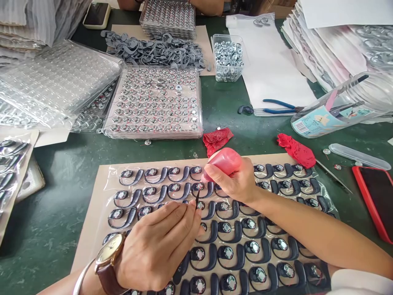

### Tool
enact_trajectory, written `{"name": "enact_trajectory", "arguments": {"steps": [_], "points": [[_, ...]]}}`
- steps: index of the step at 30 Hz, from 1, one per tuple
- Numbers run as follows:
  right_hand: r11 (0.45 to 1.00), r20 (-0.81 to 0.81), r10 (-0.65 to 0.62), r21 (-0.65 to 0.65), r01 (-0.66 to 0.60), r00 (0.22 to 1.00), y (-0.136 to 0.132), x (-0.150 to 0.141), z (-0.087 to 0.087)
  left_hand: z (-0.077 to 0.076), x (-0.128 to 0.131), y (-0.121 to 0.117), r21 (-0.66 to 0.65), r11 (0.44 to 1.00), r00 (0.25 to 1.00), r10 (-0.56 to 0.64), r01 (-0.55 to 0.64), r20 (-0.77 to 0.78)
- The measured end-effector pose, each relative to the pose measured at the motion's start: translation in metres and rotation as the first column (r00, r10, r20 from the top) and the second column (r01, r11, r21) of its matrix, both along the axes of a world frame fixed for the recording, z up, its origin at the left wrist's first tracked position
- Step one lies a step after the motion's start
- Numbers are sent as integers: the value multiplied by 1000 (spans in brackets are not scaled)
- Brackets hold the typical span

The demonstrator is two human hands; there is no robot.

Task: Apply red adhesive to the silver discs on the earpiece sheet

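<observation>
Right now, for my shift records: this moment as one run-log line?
left hand: dark pointed tool; right hand: red bottle, tilted; both above hook-shaped parts

Worktop count: one pale-cased phone toward the far edge, one red-cased phone toward the right edge, total two; two red pieces along the far edge of the cardboard sheet; one squeeze bottle; one black pointed tool; one pair of pliers; one plastic jar; one tub; one left hand, one right hand; ear-hook units on the sheet, partly hidden, exact count undeterminable.
</observation>
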State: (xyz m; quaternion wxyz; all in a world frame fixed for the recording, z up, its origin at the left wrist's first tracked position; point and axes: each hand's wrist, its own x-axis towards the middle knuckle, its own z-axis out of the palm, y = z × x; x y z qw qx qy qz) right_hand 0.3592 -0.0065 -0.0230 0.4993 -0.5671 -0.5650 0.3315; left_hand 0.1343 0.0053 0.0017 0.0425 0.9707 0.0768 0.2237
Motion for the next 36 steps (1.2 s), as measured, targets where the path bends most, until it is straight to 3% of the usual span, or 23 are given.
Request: {"name": "enact_trajectory", "arguments": {"steps": [19,28,32,36], "points": [[999,-45,-34,-3,33,998,-3,1,6,5,1,11,-225,974,1000,-19,22,19],[998,-45,57,31,-55,997,-5,-1,1,9,0,26,-450,893,989,91,-31,112],[999,-144,29,27,-25,989,-2,2,14,9,1,27,-477,878,982,129,-50,134],[996,-228,20,-79,-39,974,12,11,31,8,-3,28,-421,907,992,70,-19,107]]}}
